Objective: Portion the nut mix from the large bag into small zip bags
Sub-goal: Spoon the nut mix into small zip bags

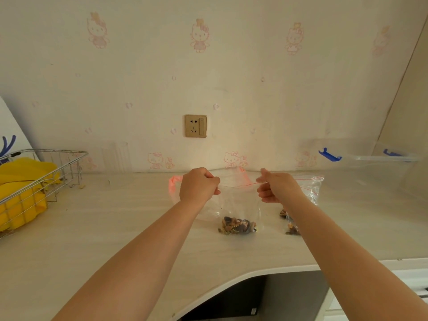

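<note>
Both hands hold one small zip bag (239,200) upright just above the pale desk (115,223), near the middle of the view. The left hand (199,186) is clenched on the bag's top left corner, fingers curled under and pinching the plastic. The right hand (276,187) pinches the top right corner along the red zip strip, its thumb and forefinger closed on the strip and the other fingers curled below. The strip runs taut between the two hands.

A small heap of nut mix (237,226) sits in the bottom of the bag, which touches or nearly touches the desk; which of the two cannot be told.

At 3 o'clock from this bag, partly hidden behind the right forearm, a second zip bag (311,188) with a red strip lies on the desk, with some nut mix showing low beside the arm. At 10 o'clock from the held bag, behind the left hand, more clear plastic with a pink-red edge (172,181) lies on the desk; what it is cannot be told.

At 9 o'clock a wire basket (58,163) holds something yellow (20,181). At 2 o'clock a clear plastic box (382,167) with blue clips stands against the wall. A wall socket (195,126) sits at 12 o'clock above the hands.
</note>
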